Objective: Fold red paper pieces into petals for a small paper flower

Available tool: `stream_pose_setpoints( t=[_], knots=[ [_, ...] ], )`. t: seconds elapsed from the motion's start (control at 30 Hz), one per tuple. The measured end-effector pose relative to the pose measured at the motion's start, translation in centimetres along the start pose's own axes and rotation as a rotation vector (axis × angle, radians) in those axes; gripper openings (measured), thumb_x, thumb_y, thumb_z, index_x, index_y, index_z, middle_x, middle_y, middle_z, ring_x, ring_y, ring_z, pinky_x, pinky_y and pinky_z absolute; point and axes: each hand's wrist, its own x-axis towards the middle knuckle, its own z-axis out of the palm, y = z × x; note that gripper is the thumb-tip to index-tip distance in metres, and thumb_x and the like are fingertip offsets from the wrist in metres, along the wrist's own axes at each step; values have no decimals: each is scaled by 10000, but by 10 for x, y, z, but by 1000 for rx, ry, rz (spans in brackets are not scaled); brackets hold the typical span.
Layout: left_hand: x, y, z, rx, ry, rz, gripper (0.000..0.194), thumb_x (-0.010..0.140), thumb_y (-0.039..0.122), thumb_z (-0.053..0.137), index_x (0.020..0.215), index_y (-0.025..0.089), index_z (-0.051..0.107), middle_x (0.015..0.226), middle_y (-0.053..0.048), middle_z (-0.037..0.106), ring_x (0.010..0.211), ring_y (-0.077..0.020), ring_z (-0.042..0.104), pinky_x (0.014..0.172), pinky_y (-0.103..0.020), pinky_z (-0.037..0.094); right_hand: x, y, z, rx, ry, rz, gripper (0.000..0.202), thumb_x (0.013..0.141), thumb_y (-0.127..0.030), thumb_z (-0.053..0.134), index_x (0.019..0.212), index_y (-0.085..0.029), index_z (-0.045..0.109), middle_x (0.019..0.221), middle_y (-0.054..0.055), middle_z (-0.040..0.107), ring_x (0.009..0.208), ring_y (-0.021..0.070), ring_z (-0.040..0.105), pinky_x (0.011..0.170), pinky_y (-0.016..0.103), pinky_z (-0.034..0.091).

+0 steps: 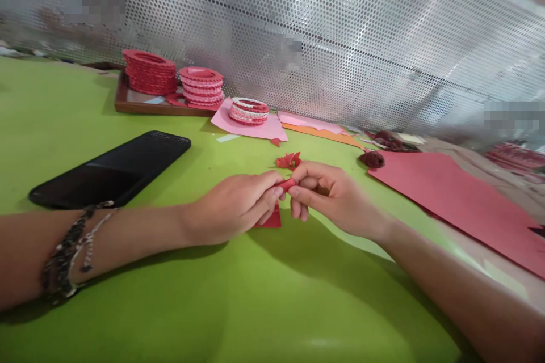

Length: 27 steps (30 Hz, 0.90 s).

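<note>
**No legible writing in view**

Nothing here can be read. The black phone [113, 170] lies with a dark, blank face, showing no brand mark. The stacked red rings [150, 72], the pink sheet [255, 126] and the red sheet [460, 204] carry no print. Patches on the perforated metal screen [340, 39] are blurred beyond reading.

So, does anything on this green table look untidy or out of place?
Only small things. A few red paper scraps lie loose beyond the hands, and a white scrap sits near the pink sheet. The left hand and right hand pinch a red paper piece together.
</note>
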Motion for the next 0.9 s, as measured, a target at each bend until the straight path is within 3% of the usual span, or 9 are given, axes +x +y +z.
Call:
stream_pose_setpoints(
  t=[0.2,0.47,0.57,0.73,0.9],
  knots=[
    [1,-3,-2,-55,-13,2,302,879,177,282,654,179,483,576,28,610,527,-102,535,567,-209,377,-3,-1,1,-337,85,-104,73,837,-182,495,782,-147,528,605,-21,579,533,75,541,514,191,441],
    [4,-3,-1,-152,2,19,285,875,154,332,742,168,584,733,27,688,632,-92,575,636,-187,388,-2,-1,7,-532,176,-181,104,850,-191,466,763,-141,496,560,-26,533,482,74,490,454,177,372],
    [4,-5,-1,-194,-2,6,277,868,165,347,757,163,601,602,43,630,490,-77,489,530,-176,367,-3,-1,8,-610,200,-211,114,853,-188,463,758,-137,500,519,-39,500,436,61,437,421,167,321],
    [4,-6,-2,-326,-91,-100,306,862,252,363,793,154,644,414,81,357,369,-66,343,393,-167,270,-4,-2,7,-656,197,-295,138,851,-159,468,734,-124,531,531,-42,467,430,41,364,416,155,289],
    [5,-5,-2,-450,-100,-119,270,847,230,387,828,164,648,401,81,389,379,-63,374,409,-150,308,-5,-3,4,-700,195,-372,153,851,-136,461,722,-124,540,548,-35,489,440,40,376,440,159,311]
  ],
)
